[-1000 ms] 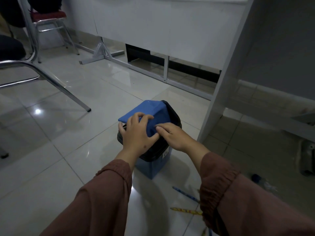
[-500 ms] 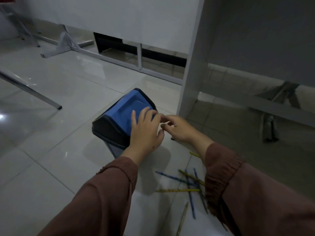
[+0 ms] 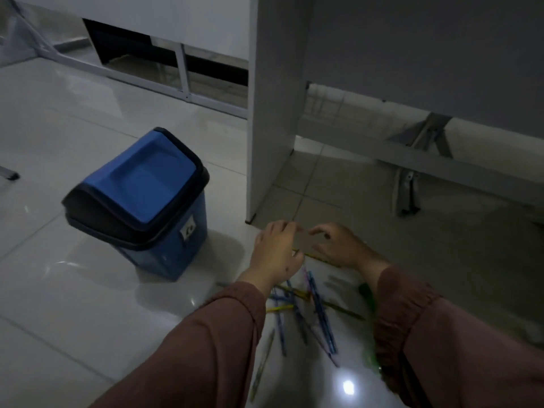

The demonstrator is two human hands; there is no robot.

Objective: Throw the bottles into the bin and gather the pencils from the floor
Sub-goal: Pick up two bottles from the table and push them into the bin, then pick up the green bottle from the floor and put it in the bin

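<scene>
1. On the floor (image 3: pixel 73 290), head view: the bin (image 3: pixel 141 201) stands lid shut at ten o'clock from the hands; no bottles are visible.
2. Left hand (image 3: pixel 275 254) and right hand (image 3: pixel 338 245) hover low, fingers loosely curled and apart, gripping nothing clearly; a yellow pencil (image 3: pixel 316 257) lies just under them.
3. Scattered pencils (image 3: pixel 306 307) lie at six o'clock from the hands, between the sleeves.
4. Best handling, I judge: sweep the pencils parallel first, then pinch the bundle together.
</scene>
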